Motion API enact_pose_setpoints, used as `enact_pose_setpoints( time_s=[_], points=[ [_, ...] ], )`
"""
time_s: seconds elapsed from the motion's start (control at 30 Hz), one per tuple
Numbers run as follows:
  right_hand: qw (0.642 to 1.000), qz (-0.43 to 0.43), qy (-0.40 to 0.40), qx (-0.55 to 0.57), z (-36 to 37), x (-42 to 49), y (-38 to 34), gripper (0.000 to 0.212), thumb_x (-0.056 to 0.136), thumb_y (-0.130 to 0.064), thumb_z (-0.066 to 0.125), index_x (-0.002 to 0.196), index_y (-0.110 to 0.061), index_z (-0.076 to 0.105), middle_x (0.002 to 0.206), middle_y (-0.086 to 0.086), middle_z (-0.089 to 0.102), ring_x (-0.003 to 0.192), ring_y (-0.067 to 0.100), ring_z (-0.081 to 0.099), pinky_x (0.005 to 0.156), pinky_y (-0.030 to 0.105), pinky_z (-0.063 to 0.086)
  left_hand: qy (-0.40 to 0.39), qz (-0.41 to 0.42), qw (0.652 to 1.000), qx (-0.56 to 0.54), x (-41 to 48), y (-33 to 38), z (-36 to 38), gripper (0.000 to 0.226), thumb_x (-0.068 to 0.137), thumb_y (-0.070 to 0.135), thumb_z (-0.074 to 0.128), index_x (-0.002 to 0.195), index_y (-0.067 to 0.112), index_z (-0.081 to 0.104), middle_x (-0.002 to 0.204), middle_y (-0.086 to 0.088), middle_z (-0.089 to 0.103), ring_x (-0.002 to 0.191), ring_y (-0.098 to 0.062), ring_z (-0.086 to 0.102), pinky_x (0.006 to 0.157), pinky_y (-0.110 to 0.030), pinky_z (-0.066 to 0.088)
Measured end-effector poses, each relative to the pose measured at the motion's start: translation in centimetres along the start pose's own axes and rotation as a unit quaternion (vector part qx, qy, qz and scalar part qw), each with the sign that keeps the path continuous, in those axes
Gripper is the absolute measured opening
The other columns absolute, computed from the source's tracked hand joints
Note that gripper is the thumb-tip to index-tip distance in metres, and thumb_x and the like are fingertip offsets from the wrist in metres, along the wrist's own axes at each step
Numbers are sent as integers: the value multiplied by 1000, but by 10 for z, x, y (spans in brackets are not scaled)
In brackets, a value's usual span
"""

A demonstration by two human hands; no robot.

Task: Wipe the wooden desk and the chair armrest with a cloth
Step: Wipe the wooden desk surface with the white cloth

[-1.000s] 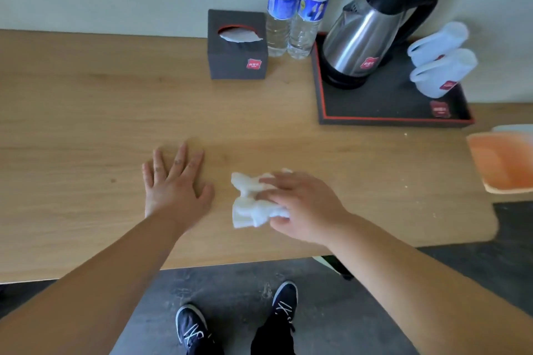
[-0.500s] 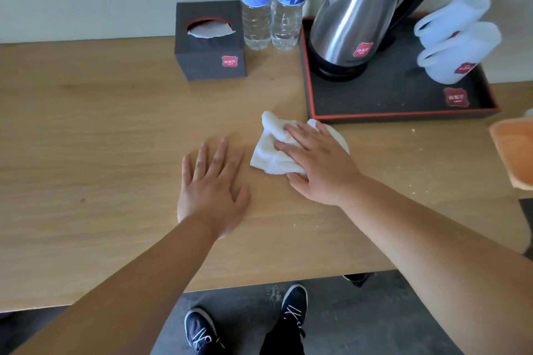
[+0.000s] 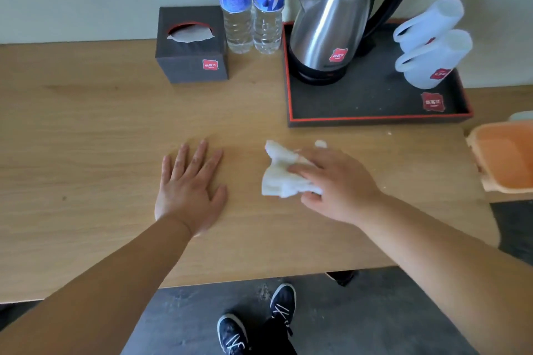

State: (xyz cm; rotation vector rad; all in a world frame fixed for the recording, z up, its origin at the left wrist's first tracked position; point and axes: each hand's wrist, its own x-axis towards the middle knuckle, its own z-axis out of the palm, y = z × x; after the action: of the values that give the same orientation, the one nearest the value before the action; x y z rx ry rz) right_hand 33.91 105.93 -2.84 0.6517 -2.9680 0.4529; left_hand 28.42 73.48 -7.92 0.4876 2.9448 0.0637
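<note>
A light wooden desk (image 3: 86, 130) fills most of the view. A crumpled white cloth (image 3: 281, 174) lies on it near the middle, in front of the black tray. My right hand (image 3: 339, 186) presses on the cloth, fingers on top and thumb under its near edge. My left hand (image 3: 190, 190) rests flat on the desk, fingers spread, a little left of the cloth and holding nothing. A small white scrap (image 3: 320, 143) lies just beyond my right fingers. No chair armrest is in view.
Against the wall stand a dark tissue box (image 3: 191, 46), two water bottles (image 3: 251, 3), and a black tray (image 3: 369, 117) with a steel kettle (image 3: 331, 23) and two white cups (image 3: 432, 43). An orange container (image 3: 507, 155) sits at the desk's right edge. My shoes (image 3: 259, 323) are below.
My right hand has pulled the cloth back toward me and away from the tray's front edge. My left hand stays flat on the desk.
</note>
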Motion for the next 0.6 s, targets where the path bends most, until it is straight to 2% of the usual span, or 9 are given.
enact_pose_setpoints(
  time_s=[0.07,0.13,0.2,0.27,0.4,0.5,0.6],
  points=[
    [996,37,-54,-56,-3,10,30,49,84,-30,73,131,-18,72,153,14,56,143,41,51,108,60,48,5,-1,1000,5,0,-1,1,74,95,64,27,163,43,6,173,10,2,159,-24,-7,127,-53,1],
    [992,35,-85,-90,4,8,42,59,90,-44,69,144,-21,64,164,15,44,155,39,36,120,63,33,9,-1,1000,4,0,-1,1,73,95,65,25,163,44,7,173,10,3,159,-24,-5,127,-52,1],
    [989,55,-94,-96,13,5,37,64,93,-58,60,148,-24,60,168,11,39,157,37,31,121,63,28,13,-5,1000,6,-1,-1,2,73,95,66,24,162,44,6,173,11,2,159,-23,-6,127,-52,1],
    [988,84,-99,-89,19,2,23,66,92,-65,52,145,-26,61,167,8,40,155,38,34,119,65,28,14,-7,1000,7,-2,-1,2,72,95,66,23,162,45,7,173,12,2,159,-23,-5,127,-52,1],
    [996,49,-75,-27,29,-31,-26,63,89,-69,58,136,-28,68,164,5,48,154,38,40,119,71,27,22,-7,1000,-8,-4,3,-1,70,95,62,25,161,44,13,173,10,9,159,-25,3,127,-52,3],
    [998,10,-68,7,35,-70,-70,51,86,-60,73,126,-28,75,159,3,55,149,35,48,120,68,32,27,-5,999,-23,-9,5,-4,68,95,57,26,161,41,21,172,8,16,159,-26,8,128,-50,6],
    [996,12,-58,61,35,-101,-103,31,79,-29,86,108,-21,82,141,1,70,132,31,65,109,60,48,22,-23,997,-66,-22,18,-6,68,93,53,29,158,36,33,171,5,22,158,-25,12,128,-46,6]
  ],
)
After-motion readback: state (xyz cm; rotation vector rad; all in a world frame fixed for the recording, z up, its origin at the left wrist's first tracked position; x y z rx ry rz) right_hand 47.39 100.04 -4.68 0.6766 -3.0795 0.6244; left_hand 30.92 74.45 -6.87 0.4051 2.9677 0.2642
